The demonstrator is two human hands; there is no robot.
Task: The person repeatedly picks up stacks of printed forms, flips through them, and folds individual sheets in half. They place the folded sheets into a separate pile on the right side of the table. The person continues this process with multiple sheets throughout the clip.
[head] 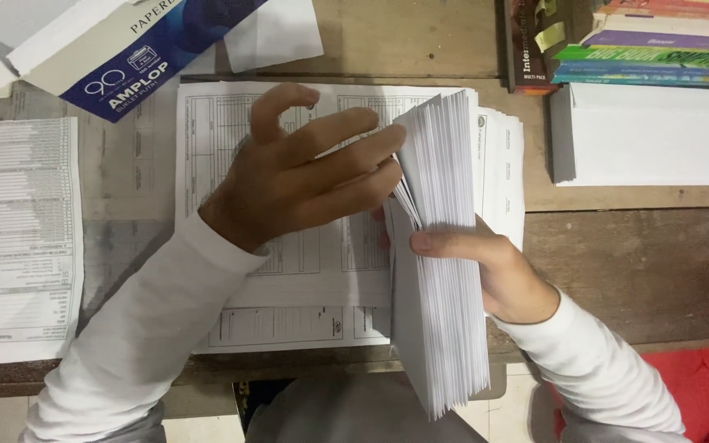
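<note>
A thick stack of white envelopes [441, 262], stood on edge and fanned at its top, is gripped by the right hand [498, 267], whose thumb is pressed against the near face while the fingers are wrapped behind, out of sight. The fingertips of the left hand [305, 168] are laid against the fanned edges just left of that grip, the fingers extended and nothing enclosed by them. Beneath both hands printed forms [289, 279] are spread flat on the wooden table [633, 271], and more white sheets [502, 172] are seen directly behind the held stack. Far left of the grip another printed sheet [18, 238] is laid. Up and left of the grip an opened white-and-blue envelope box [116, 49] is placed, its flaps raised; its contents cannot be made out. Up and right of the grip a loose pile of white envelopes [658, 135] is set, with a row of books [658, 49] beyond it.
</note>
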